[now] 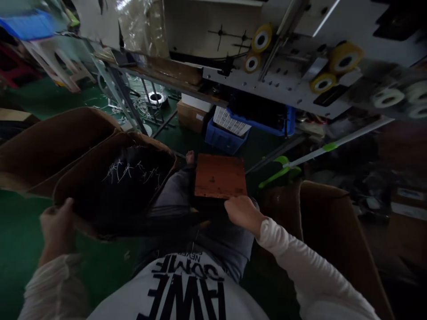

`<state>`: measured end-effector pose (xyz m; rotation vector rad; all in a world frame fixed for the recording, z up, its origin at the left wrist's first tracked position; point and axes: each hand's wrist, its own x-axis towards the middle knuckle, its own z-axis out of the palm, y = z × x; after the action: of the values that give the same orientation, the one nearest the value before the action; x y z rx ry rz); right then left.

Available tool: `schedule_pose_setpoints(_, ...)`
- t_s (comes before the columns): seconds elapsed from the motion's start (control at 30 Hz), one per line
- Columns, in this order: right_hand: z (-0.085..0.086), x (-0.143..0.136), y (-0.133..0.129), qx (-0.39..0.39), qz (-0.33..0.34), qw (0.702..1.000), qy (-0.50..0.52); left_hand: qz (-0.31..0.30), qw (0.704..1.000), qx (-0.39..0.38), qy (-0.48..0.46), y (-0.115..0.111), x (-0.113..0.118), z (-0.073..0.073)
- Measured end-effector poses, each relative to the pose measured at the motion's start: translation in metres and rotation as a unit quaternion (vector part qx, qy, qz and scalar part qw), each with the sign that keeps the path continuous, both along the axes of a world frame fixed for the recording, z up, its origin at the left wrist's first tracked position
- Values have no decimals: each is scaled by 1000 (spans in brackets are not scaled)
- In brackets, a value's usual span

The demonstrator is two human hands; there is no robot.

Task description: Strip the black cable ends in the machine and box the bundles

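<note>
In the head view, your left hand is blurred and dim at the rim of the cardboard box; its fingers look curled, but you cannot tell whether they close on the rim or on the dark material. Your right hand is closed in a fist at the near right corner of the reddish-brown board, and whatever lies inside that fist is hidden. The dark material sits in the box on your left and seems to run on as a smeared black band across your lap towards the right hand; its far end and its folds are lost in shadow. Thin white ties, knotted with loose tails, stand out against it. The board is flat, roughly square and scuffed, with dark marks on its face, and it covers part of your jeans. The second cardboard box, on your right, has a dark inside that you can't make out. Ahead, the machine has a smooth pale plate and round yellow rollers; its top is cut off by the frame.
</note>
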<state>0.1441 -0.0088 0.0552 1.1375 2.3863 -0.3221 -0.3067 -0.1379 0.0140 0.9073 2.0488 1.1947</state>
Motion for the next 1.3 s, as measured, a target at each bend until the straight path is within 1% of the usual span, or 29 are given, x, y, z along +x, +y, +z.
schedule_pose_setpoints(0.03, 2, -4, -3, -4, 3, 1000, -20, 12, 1000, -14, 22, -1, 9, -11)
schedule_pose_setpoints(0.07, 4, -7, -5, -5, 3, 999, -35, 18, 999, -21, 32, 3, 25, -19)
schedule_pose_setpoints(0.1, 6, -11, -6, -4, 3, 999, -45, 3, 999, -28, 34, 12, 47, -22)
schedule_pose_setpoints(0.13, 8, -14, -6, 0, 3, 999, -53, -73, 997, -27, 23, 24, 75, -21)
schedule_pose_setpoints(0.17, 12, -17, -7, 7, 4, 998, -58, -192, 981, -16, 10, 37, 107, -19)
schedule_pose_setpoints(0.23, 21, -22, -9, 23, 6, 998, -63, -333, 943, 2, -17, 60, 174, -11)
schedule_pose_setpoints(0.27, 26, -24, -11, 30, 6, 997, -66, -398, 917, 13, -24, 69, 206, -8)
schedule_pose_setpoints(0.33, 34, -29, -15, 44, 11, 997, -64, -470, 882, 36, -15, 80, 260, -5)
schedule_pose_setpoints(0.37, 37, -31, -17, 50, 14, 997, -61, -494, 869, 30, 14, 82, 281, -5)
schedule_pose_setpoints(0.4, 39, -33, -20, 56, 14, 997, -59, -498, 866, 14, 38, 82, 297, -6)
schedule_pose_setpoints(0.47, 43, -36, -23, 64, 12, 996, -55, -487, 870, -18, 72, 80, 317, -9)
schedule_pose_setpoints(0.53, 49, -34, -23, 67, 7, 997, -48, -472, 879, -23, 67, 79, 324, -10)
schedule_pose_setpoints(0.6, 57, -23, -18, 84, 10, 996, -11, -479, 877, -9, 42, 78, 321, -7)
schedule_pose_setpoints(0.63, 62, -14, -14, 97, 13, 995, 23, -488, 872, -7, 27, 78, 318, -3)
schedule_pose_setpoints(0.7, 71, 9, -5, 107, 3, 986, 129, -511, 860, -14, -7, 76, 309, 5)
schedule_pose_setpoints(0.73, 73, 21, 0, 91, -13, 976, 195, -522, 851, -24, -51, 75, 304, 10)
schedule_pose_setpoints(0.77, 73, 31, 3, 56, -34, 962, 265, -529, 839, -36, -119, 74, 299, 15)
schedule_pose_setpoints(0.8, 70, 39, 4, 2, -54, 942, 331, -530, 822, -48, -203, 72, 295, 20)
schedule_pose_setpoints(0.83, 65, 43, 4, -60, -67, 916, 392, -525, 797, -59, -291, 70, 291, 24)
schedule_pose_setpoints(0.87, 59, 43, 3, -120, -69, 887, 441, -516, 769, -71, -370, 68, 288, 29)
schedule_pose_setpoints(0.9, 51, 40, 0, -175, -63, 857, 481, -508, 743, -82, -428, 66, 286, 33)
schedule_pose_setpoints(0.97, 37, 26, -7, -253, -41, 798, 545, -510, 708, -99, -478, 62, 285, 39)
schedule_pose_setpoints(1.03, 29, 11, -13, -288, -20, 753, 591, -518, 679, -113, -507, 59, 287, 43)
schedule_pose_setpoints(1.07, 27, 6, -16, -291, -10, 738, 608, -520, 667, -116, -521, 58, 287, 44)
schedule_pose_setpoints(1.1, 27, 2, -18, -288, -1, 730, 619, -520, 657, -116, -533, 57, 288, 44)
schedule_pose_setpoints(1.13, 28, 0, -20, -279, 5, 729, 626, -519, 650, -115, -544, 57, 289, 44)
schedule_pose_setpoints(1.2, 32, 0, -23, -254, 6, 734, 629, -517, 639, -108, -559, 55, 289, 43)
schedule_pose_setpoints(1.3, 37, 0, -26, -224, 2, 749, 624, -514, 632, -105, -570, 54, 288, 39)
